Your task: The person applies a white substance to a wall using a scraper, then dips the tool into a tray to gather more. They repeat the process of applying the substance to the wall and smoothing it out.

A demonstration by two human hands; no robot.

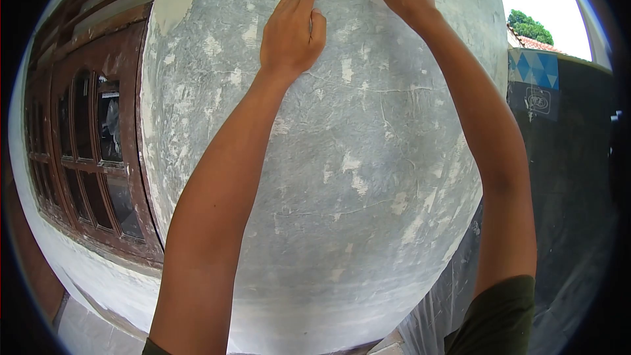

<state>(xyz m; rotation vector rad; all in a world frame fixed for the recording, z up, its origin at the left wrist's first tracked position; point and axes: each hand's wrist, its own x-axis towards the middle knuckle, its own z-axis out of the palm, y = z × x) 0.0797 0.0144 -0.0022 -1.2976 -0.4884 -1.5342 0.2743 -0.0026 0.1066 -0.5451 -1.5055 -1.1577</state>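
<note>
The grey plastered wall [342, 177] blocked everything ahead. A wooden window frame [85, 151] closed off the left; a dark sheeted barrier [565, 177] crowded the right. Open air remained between the arms.

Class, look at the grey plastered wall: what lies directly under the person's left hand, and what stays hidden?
The left hand lies flat on the grey plastered wall, which shows white patches and fine cracks around it. The palm covers the patch beneath it, so its surface cannot be seen.
</note>
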